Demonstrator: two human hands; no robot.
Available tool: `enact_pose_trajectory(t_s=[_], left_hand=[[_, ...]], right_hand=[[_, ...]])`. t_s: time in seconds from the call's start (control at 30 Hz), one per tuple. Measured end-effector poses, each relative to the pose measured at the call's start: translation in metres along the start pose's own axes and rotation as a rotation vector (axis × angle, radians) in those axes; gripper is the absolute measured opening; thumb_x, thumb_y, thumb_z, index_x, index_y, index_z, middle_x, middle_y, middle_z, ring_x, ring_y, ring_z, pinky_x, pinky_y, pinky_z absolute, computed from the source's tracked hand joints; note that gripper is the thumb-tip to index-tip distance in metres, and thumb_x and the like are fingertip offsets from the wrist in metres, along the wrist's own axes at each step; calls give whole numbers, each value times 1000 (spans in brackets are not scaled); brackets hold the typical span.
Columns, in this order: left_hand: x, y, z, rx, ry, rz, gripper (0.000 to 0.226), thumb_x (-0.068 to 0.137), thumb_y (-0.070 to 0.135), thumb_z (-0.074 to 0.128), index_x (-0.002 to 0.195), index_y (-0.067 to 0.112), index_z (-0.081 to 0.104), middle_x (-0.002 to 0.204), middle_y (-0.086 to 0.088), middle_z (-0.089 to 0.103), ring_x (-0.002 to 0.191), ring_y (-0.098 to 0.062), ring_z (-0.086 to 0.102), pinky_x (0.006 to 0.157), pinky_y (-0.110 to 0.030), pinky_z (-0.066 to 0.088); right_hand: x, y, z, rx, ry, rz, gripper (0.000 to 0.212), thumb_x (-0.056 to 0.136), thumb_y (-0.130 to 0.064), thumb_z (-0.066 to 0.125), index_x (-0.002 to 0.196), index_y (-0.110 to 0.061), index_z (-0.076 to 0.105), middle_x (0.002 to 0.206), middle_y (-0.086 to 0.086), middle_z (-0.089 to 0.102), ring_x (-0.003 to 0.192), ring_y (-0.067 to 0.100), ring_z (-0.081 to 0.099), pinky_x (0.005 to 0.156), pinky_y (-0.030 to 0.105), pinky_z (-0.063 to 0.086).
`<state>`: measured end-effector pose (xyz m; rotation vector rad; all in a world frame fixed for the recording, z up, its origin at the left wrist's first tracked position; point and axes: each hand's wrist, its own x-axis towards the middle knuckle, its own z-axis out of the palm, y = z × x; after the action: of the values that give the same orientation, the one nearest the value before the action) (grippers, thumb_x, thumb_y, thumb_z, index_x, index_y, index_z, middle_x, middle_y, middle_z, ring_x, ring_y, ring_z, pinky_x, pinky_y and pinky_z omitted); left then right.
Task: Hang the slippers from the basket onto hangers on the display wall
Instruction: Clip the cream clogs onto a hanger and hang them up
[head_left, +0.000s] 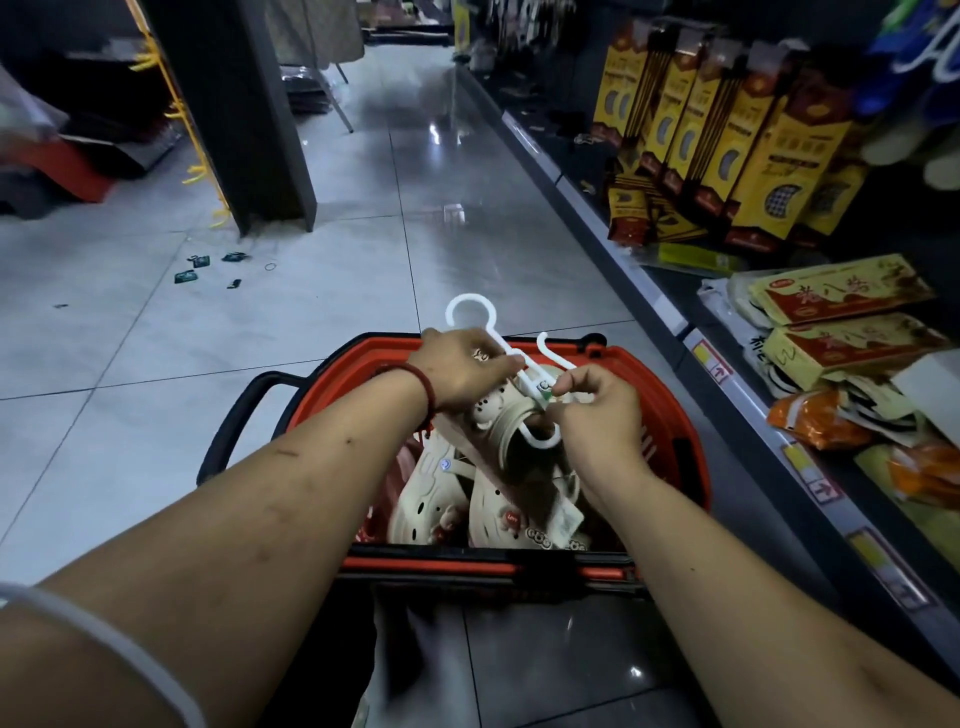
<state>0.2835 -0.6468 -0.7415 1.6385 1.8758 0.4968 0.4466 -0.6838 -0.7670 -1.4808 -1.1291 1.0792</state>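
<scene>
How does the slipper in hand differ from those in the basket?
Held slipper hangs between left hand and right hand; basket slippers lie piled in the red basket. Held slipper has a white hanger hooked in; basket slippers have none. All are cream clogs with charms.

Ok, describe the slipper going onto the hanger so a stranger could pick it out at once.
Start at the red basket in the aisle beside the shelves. Just above it, the left hand and right hand hold a white hanger with one cream slipper on it. Unlike the other slippers lying in the basket, it is held up.
</scene>
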Motion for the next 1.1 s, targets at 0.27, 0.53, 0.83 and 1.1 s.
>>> enact_pose_trajectory(t_s=[0.27, 0.53, 0.83, 1.1], left_hand=[[4, -3, 3, -173, 162, -52, 39, 59, 70, 60, 60, 33, 71, 92, -11, 70, 93, -33, 68, 88, -43, 56], [-1, 6, -17, 12, 200, 114, 24, 87, 57, 61, 71, 40, 64, 156, -7, 25, 142, -32, 28, 116, -46, 28], [11, 3, -9, 139, 239, 83, 38, 87, 60, 55, 62, 32, 61, 143, -6, 43, 138, -33, 30, 111, -48, 29], [17, -5, -10, 209, 200, 80, 38, 73, 68, 48, 57, 36, 61, 105, -4, 48, 109, -34, 48, 96, -49, 45]], right_hand=[[-10, 0, 11, -51, -56, -102, 37, 74, 18, 53, 70, -18, 60, 92, 5, 61, 68, 17, 56, 43, 17, 39], [13, -57, -45, -59, -489, 169, 21, 95, 9, 49, 109, 1, 63, 100, 21, 74, 83, 44, 74, 77, 55, 61], [47, -46, -67, 307, -262, 155, 17, 96, 3, 54, 110, 6, 63, 99, 23, 75, 81, 35, 76, 66, 39, 64], [78, 31, -73, -799, -225, 134, 56, 74, -12, 81, 125, -18, 60, 114, 5, 65, 102, 23, 62, 82, 25, 46]])
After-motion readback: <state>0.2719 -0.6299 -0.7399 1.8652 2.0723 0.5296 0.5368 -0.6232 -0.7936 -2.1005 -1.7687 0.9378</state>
